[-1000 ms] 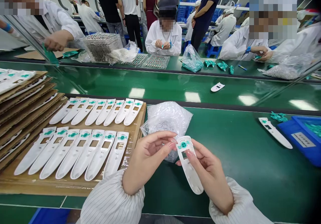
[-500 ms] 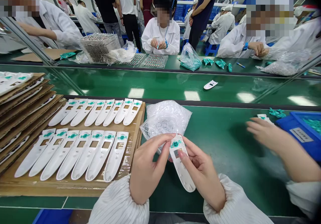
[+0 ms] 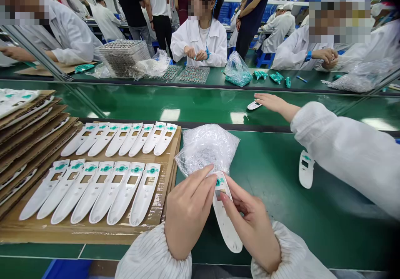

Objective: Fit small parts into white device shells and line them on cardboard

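1. Holding a white plastic handle-shaped moulding (image 3: 225, 222) in both hands, the person keeps it tilted just above the green bench (image 3: 281, 237), with its head end up against the clear plastic bag (image 3: 206, 149) and its tail pointing down and away.
2. The left hand (image 3: 187, 216) has its fingers close together, lying across the moulding's head. The right hand (image 3: 250, 224) grips from the other side, thumb and forefinger pinched on the edge by the rectangular window. The fingers partly hide the teal piece (image 3: 219, 182), so any pressure on it cannot be told.
3. The step in hand looks like working at the teal piece on the moulding's head. Any next move calls for the pinch to ease without twisting that piece.
4. To the left lies a cardboard tray (image 3: 93, 237) of similar mouldings in two rows, teal pieces at their heads, with stacked cardboard trays (image 3: 31, 133) beyond.
5. A co-worker's white sleeve (image 3: 343, 154) crosses from the right, its hand (image 3: 275, 103) near a small white part (image 3: 254, 105). Another moulding (image 3: 306, 169) lies beneath it.
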The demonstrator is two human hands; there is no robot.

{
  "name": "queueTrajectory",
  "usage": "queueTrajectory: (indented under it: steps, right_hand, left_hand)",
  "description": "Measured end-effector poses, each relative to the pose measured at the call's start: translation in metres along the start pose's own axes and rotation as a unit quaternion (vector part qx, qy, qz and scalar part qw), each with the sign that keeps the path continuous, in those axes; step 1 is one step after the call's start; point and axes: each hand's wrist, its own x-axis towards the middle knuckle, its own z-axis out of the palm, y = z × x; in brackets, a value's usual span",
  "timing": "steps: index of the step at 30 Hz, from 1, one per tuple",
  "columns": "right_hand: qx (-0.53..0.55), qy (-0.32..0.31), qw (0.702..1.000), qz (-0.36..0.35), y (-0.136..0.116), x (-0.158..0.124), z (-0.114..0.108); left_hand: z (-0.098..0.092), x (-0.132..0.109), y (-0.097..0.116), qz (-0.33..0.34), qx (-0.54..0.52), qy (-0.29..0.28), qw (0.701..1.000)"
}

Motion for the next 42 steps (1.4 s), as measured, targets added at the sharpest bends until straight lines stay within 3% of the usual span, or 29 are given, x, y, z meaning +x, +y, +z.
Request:
queueTrajectory:
  steps: [2, 4, 7, 9, 14, 19, 23, 26, 30, 33, 37, 42]
  right_hand:
    - [-0.028, 0.001, 1.0, -0.007, 0.001, -0.002, 0.0]
    - [-0.07, 0.004, 0.997, -0.026, 0.002, -0.005, 0.0]
    - [-0.133, -0.002, 0.988, -0.079, 0.002, -0.01, 0.001]
    - [-0.142, -0.025, 0.985, -0.092, 0.001, -0.012, 0.005]
    - [-0.089, -0.169, 0.98, -0.057, -0.003, -0.013, 0.024]
    - [-0.057, -0.279, 0.958, -0.035, -0.006, 0.0, 0.053]
    - [-0.046, -0.281, 0.959, 0.003, -0.006, 0.026, 0.065]
    - [-0.077, -0.266, 0.961, -0.009, -0.008, 0.049, 0.071]
    - [-0.116, -0.251, 0.961, -0.003, -0.01, 0.071, 0.086]
    - [-0.141, -0.257, 0.956, 0.003, -0.01, 0.077, 0.096]
    - [-0.187, -0.267, 0.946, -0.004, -0.007, 0.076, 0.104]
    - [-0.253, -0.235, 0.938, -0.031, -0.006, 0.079, 0.095]
  left_hand:
    - [0.0, 0.0, -0.002, -0.03, -0.044, -0.01, 0.999]
    - [-0.002, 0.001, -0.004, -0.131, -0.156, -0.036, 0.978]
    - [-0.01, 0.002, -0.008, -0.285, -0.332, -0.086, 0.895]
    - [-0.023, 0.001, -0.011, -0.314, -0.369, -0.116, 0.867]
    - [-0.066, -0.002, -0.023, -0.295, -0.224, -0.101, 0.923]
    - [-0.09, -0.011, -0.043, -0.265, -0.145, -0.128, 0.945]
    - [-0.109, -0.037, -0.066, -0.204, 0.034, -0.05, 0.977]
    - [-0.131, -0.063, -0.086, -0.175, 0.129, -0.008, 0.976]
    - [-0.155, -0.094, -0.1, -0.19, 0.186, 0.033, 0.963]
    - [-0.159, -0.108, -0.098, -0.186, 0.198, 0.042, 0.961]
    - [-0.149, -0.113, -0.09, -0.157, 0.201, 0.038, 0.966]
    - [-0.134, -0.106, -0.08, -0.126, 0.198, 0.034, 0.972]
